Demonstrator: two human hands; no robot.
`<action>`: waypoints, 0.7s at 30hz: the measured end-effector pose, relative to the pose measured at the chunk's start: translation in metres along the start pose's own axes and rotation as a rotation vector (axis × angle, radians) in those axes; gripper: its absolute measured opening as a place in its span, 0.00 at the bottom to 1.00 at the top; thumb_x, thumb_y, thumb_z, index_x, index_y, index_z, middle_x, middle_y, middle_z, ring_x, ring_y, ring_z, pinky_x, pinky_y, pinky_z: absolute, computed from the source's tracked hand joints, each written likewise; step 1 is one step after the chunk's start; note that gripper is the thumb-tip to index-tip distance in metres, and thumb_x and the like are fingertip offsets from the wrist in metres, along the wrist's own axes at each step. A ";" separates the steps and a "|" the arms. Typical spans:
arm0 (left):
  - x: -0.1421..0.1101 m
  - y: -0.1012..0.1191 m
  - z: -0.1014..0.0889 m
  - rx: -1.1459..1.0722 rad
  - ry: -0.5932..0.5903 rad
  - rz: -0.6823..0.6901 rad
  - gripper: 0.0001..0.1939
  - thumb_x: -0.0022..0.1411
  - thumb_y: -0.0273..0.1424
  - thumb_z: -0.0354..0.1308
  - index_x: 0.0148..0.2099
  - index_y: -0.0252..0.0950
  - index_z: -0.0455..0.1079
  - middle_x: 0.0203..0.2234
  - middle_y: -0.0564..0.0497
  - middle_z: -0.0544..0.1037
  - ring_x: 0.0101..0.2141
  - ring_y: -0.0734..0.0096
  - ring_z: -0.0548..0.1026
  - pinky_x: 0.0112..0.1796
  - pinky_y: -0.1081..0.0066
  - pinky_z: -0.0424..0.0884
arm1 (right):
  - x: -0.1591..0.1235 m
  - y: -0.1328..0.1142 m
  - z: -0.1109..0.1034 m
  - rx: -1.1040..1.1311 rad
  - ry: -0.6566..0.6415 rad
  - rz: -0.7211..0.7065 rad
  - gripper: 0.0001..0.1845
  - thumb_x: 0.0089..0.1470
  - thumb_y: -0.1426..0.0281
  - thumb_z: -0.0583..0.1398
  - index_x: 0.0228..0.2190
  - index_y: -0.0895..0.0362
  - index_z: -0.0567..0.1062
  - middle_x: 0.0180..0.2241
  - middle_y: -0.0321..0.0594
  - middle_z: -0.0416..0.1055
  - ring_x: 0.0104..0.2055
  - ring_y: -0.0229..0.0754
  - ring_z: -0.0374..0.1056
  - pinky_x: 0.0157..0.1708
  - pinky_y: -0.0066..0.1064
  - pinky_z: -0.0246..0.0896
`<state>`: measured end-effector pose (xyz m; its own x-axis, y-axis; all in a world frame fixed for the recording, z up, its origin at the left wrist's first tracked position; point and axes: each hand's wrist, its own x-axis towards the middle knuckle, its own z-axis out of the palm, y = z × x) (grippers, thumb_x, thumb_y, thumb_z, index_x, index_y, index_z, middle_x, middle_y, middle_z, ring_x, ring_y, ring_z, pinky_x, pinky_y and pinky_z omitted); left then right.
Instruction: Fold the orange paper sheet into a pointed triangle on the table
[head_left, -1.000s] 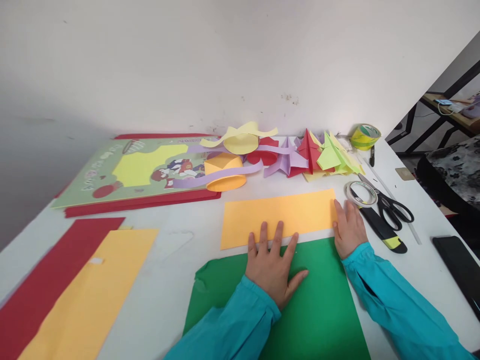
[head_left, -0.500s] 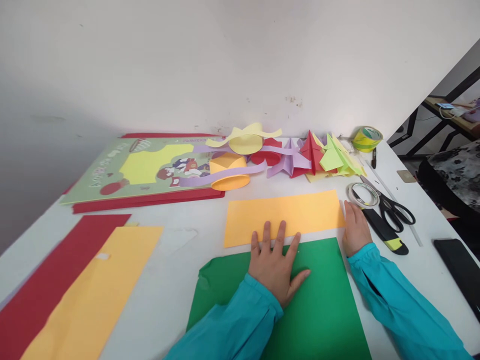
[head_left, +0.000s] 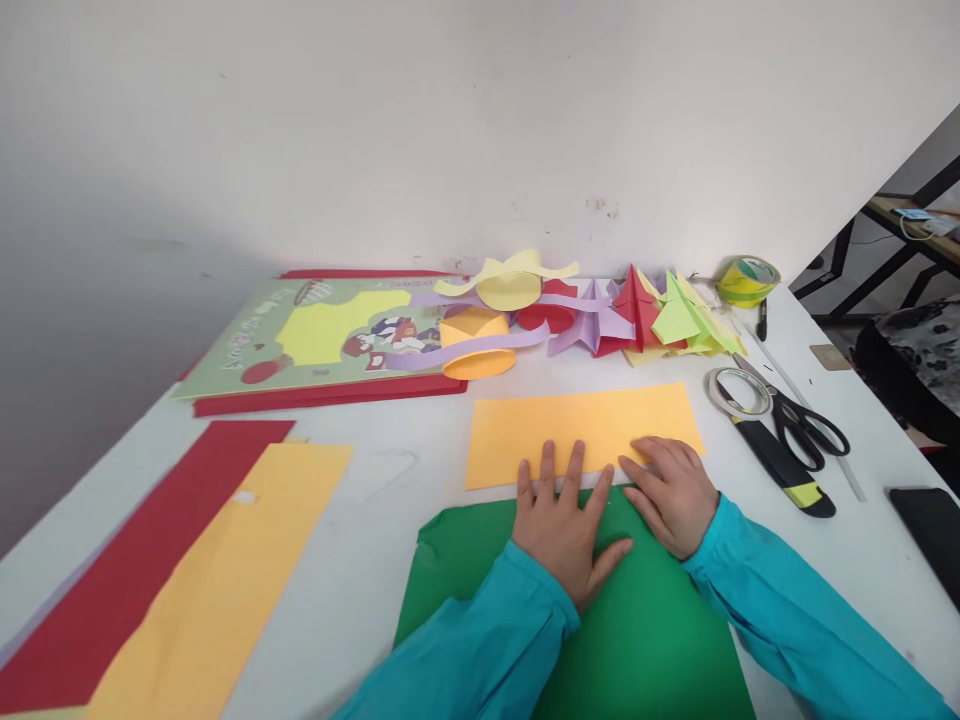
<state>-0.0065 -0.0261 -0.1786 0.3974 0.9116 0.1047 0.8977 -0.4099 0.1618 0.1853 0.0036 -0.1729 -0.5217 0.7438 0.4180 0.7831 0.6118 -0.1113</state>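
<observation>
Orange paper strip (head_left: 592, 420) flat on white surface (head_left: 352, 560); green sheet (head_left: 637, 640) at its 6 o'clock. Left hand (head_left: 559, 540) spread flat, fingertips on strip, palm over green sheet. Right hand (head_left: 675, 495) loosely curled, unclenched, fingers over strip's near edge. Scissors (head_left: 789, 408) at 3 o'clock.

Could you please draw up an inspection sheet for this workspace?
Surface: white table, pale lines at left of centre.
Work pieces: orange strip lying flat beyond a green sheet, whose far left corner is creased.
Clutter: tape ring, scissors and black-and-yellow tool grouped at right; folded paper shapes near the wall.
Hands: left hand spread, fingers reaching onto the strip; right hand with fingers bent over the strip's near edge.
Cables: apparently a white cord on the shelf, far right.
Surroundings: wall behind has small dark marks.
</observation>
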 end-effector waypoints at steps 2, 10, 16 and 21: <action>0.000 -0.001 0.000 -0.003 0.004 0.004 0.38 0.55 0.56 0.50 0.64 0.46 0.56 0.64 0.39 0.52 0.62 0.28 0.44 0.54 0.34 0.43 | 0.000 -0.002 0.001 -0.009 -0.017 -0.020 0.18 0.60 0.65 0.52 0.46 0.59 0.74 0.48 0.52 0.67 0.52 0.52 0.59 0.49 0.45 0.59; 0.003 -0.007 -0.001 0.006 0.023 0.069 0.38 0.56 0.57 0.48 0.64 0.45 0.56 0.64 0.37 0.54 0.61 0.27 0.46 0.54 0.34 0.45 | 0.003 -0.001 -0.004 -0.061 -0.019 -0.041 0.16 0.59 0.64 0.54 0.46 0.54 0.75 0.47 0.50 0.68 0.50 0.50 0.61 0.48 0.43 0.58; -0.003 0.002 0.001 0.084 0.053 0.000 0.37 0.57 0.54 0.50 0.64 0.42 0.56 0.63 0.38 0.55 0.61 0.33 0.51 0.54 0.35 0.46 | 0.006 -0.002 -0.005 -0.042 0.056 -0.061 0.14 0.59 0.67 0.55 0.42 0.54 0.77 0.45 0.50 0.70 0.48 0.50 0.63 0.45 0.42 0.58; -0.011 0.006 -0.003 0.119 0.042 -0.094 0.36 0.61 0.52 0.46 0.63 0.34 0.59 0.62 0.34 0.57 0.61 0.35 0.52 0.55 0.37 0.50 | 0.005 -0.001 -0.005 -0.022 0.065 -0.063 0.13 0.59 0.69 0.55 0.43 0.55 0.77 0.45 0.50 0.70 0.48 0.50 0.63 0.44 0.41 0.58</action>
<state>-0.0056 -0.0388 -0.1756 0.3041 0.9429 0.1361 0.9479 -0.3137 0.0553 0.1838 0.0054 -0.1663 -0.5479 0.6841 0.4815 0.7569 0.6505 -0.0631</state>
